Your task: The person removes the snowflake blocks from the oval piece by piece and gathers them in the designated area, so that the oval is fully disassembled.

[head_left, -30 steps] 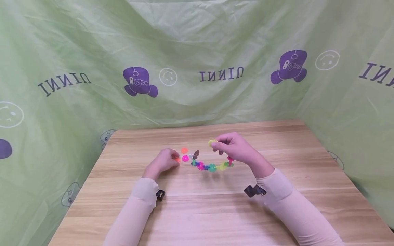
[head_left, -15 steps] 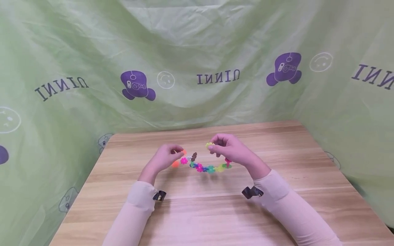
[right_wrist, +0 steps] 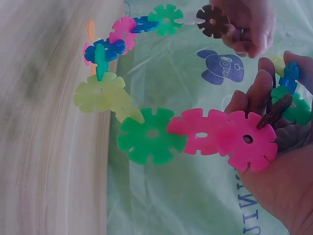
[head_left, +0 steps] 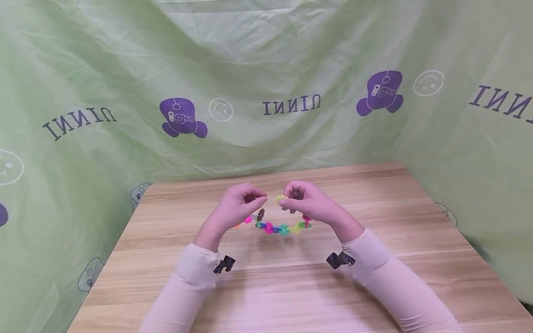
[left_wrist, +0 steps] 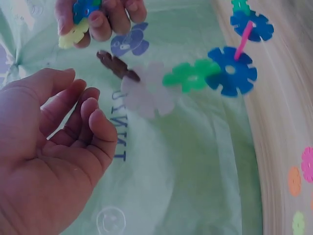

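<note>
A chain of coloured snowflake discs (head_left: 283,229) hangs in an arc above the wooden table (head_left: 291,286). My right hand (head_left: 300,199) pinches its yellow end, and in the right wrist view the right hand (right_wrist: 283,176) curls round pink, green and blue discs of the chain (right_wrist: 151,134). My left hand (head_left: 243,203) is raised beside the free brown end disc (left_wrist: 115,63). In the left wrist view the left hand (left_wrist: 58,147) has loosely curled fingers and an empty palm, a little apart from the chain (left_wrist: 230,73).
Loose discs lie on the table under the left hand, an orange one (left_wrist: 294,180) and a pink one (left_wrist: 308,164). A green printed curtain (head_left: 266,69) closes in the back and both sides of the table.
My left hand lifted off the table, away from the loose discs, and moved right and up towards the chain's brown end. The right hand kept holding the chain nearly still.
</note>
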`<state>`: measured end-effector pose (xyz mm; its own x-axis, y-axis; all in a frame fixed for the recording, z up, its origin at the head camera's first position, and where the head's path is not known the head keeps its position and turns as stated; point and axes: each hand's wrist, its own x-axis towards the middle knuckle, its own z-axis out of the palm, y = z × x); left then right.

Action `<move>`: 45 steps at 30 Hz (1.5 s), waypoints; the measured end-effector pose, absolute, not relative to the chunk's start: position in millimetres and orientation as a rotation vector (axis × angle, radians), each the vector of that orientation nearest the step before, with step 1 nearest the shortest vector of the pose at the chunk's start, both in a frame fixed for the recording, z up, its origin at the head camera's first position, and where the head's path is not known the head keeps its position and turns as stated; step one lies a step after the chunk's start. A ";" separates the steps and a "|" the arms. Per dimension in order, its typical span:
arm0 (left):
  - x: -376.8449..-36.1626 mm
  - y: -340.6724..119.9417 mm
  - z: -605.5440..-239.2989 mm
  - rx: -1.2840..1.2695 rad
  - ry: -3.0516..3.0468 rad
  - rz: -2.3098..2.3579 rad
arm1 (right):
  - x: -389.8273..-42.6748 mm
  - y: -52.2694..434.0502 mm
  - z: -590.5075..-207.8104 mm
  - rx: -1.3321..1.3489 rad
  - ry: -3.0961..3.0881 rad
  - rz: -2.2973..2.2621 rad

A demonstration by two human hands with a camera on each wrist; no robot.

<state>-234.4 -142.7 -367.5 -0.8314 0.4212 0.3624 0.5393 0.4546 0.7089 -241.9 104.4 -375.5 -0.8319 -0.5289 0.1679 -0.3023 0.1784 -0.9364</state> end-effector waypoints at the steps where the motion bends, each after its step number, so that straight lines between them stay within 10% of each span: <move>1: -234.0 -140.3 -366.7 -0.868 -2.554 -1.331 | -241.9 104.4 -375.8 -0.809 2.250 -1.714; 45: -230.2 -119.3 -353.1 -1.053 -2.337 -1.271 | -242.5 106.3 -370.3 -0.786 2.261 -1.708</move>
